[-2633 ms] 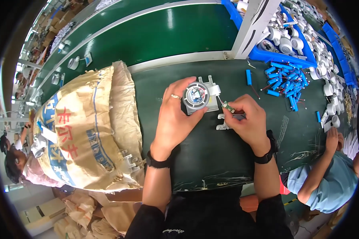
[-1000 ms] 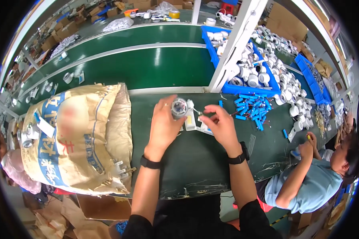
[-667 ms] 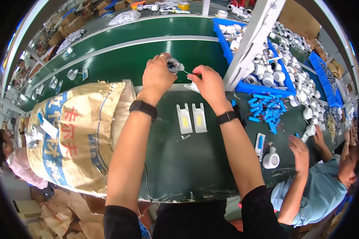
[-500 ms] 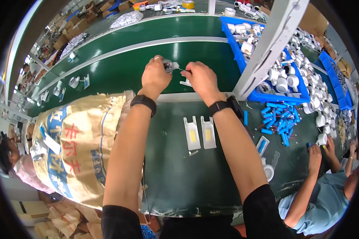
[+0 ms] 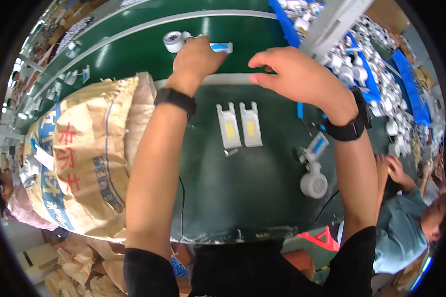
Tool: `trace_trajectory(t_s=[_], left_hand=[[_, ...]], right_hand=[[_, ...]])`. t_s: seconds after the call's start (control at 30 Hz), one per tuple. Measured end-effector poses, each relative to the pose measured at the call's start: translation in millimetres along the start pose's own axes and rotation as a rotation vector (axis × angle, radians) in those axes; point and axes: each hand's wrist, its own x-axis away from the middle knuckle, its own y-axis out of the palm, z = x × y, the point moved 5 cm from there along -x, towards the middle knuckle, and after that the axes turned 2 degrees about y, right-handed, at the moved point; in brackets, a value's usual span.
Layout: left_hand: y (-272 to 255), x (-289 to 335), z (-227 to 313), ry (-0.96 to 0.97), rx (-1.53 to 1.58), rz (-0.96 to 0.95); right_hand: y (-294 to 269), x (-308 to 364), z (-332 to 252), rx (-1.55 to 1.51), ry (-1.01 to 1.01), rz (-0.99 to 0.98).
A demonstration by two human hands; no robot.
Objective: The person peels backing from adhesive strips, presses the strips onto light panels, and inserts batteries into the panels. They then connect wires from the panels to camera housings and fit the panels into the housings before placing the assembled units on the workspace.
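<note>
My left hand (image 5: pixel 195 59) reaches over the green belt, its fingers curled around the joint of a white lamp. The lamp's round head (image 5: pixel 173 42) sticks out to the left of the hand. Its flat panel with a blue battery (image 5: pixel 221 47) shows to the right. Part of the fingers is hidden behind the hand's back. My right hand (image 5: pixel 297 74) hovers empty over the right side, thumb and fingers apart. Between my forearms lie two white plastic housings (image 5: pixel 228 129) with yellow strips, side by side on the green table, a small pale piece (image 5: pixel 231 152) below them.
Another white lamp (image 5: pixel 313 184) with a battery panel lies beside my right forearm. Blue bins (image 5: pixel 364 79) and heaped white lamp parts (image 5: pixel 349 69) fill the far right, beside a metal post (image 5: pixel 334 29). A large paper sack (image 5: pixel 91 153) bulges at left. A co-worker (image 5: pixel 404 232) sits at right.
My right hand has let go of the thin thing it held at the lamp and drawn away right, fingers spread. The left hand has carried the lamp slightly left. The whole view has shifted.
</note>
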Motion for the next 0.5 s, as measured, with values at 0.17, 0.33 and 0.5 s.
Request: trace_trajectory(t_s=[0.17, 0.33, 0.5], left_hand=[[13, 133, 47, 0.145, 0.042, 0.088], [27, 222, 53, 0.239, 0.153, 0.233], [39, 236, 66, 0.233, 0.318, 0.170]], right_hand=[[-18, 104, -24, 0.071, 0.135, -0.102], [2, 238, -49, 0.297, 0.457, 0.237], [81, 280, -36, 0.064, 0.657, 0.288]])
